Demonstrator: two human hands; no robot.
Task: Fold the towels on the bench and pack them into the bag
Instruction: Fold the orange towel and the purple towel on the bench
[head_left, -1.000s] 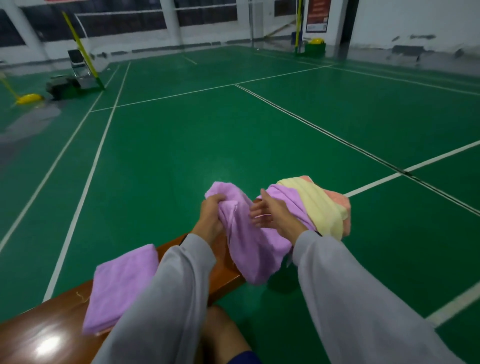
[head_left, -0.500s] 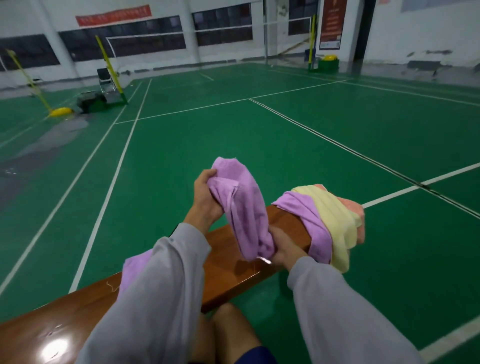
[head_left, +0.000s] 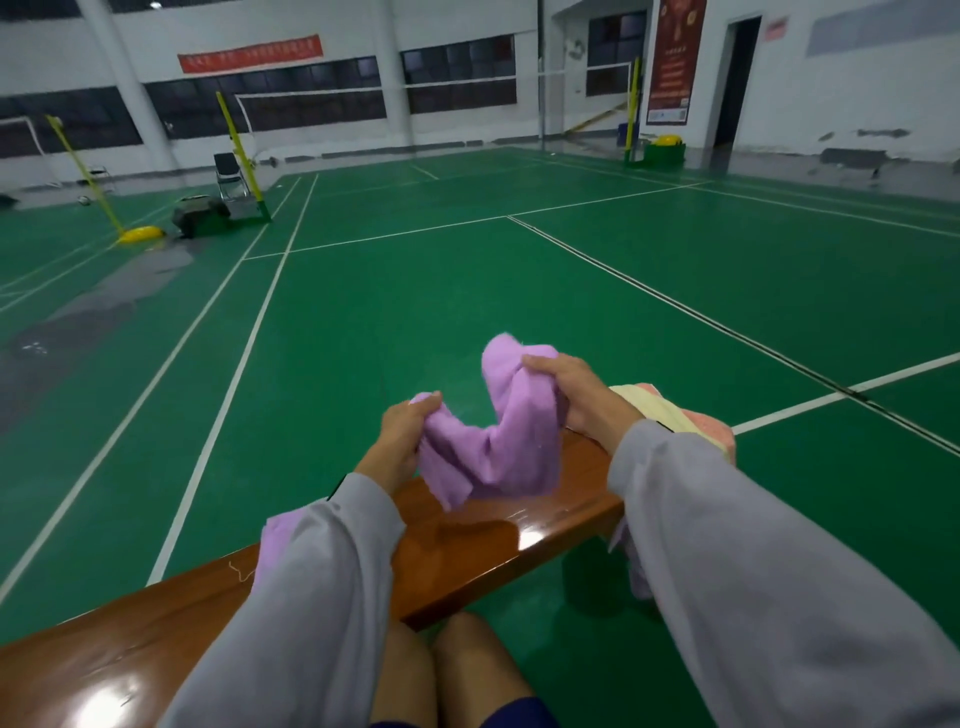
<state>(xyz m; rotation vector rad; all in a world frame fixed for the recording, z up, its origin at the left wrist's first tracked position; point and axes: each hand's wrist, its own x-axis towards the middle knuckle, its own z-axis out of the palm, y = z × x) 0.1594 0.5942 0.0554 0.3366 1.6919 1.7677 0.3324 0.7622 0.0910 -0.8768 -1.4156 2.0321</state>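
**Head view.** We show a lilac terry-cloth towel (head_left: 498, 447) held in the air between both hands, above the far half of a glossy brown wooden bench (head_left: 467, 540). The cloth is unfolded and crumpled. It sags in a V between the two grips. Its right end rises in a soft, blurred peak, and its lower edge hangs in loose flaps close to the bench top. We cannot tell whether these flaps touch the wood. The surface is matt and slightly fuzzy, of one even colour.

**Grips.** The left hand (head_left: 402, 426) is closed round the towel's left end, fingers curled into the cloth. The right hand (head_left: 571, 387), higher and farther out, clasps the bunched right end, its fingers curled over the top of the fabric.

**Surroundings.**
- A second lilac towel (head_left: 272, 545) lies flat on the bench, largely hidden behind the left grey sleeve (head_left: 311, 597).
- At the far end of the bench we see a pale yellow towel (head_left: 644, 408) draped over the edge, with a pink towel (head_left: 711, 428) just beside it.
- The right grey sleeve (head_left: 753, 571) covers the near part of both.
- Below that sleeve a strip of lilac cloth (head_left: 636, 566) hangs over the bench's near edge.
- The bench stands on a green court floor (head_left: 415, 312) marked with white lines.
- Two bare knees (head_left: 441, 670) appear at the bottom.
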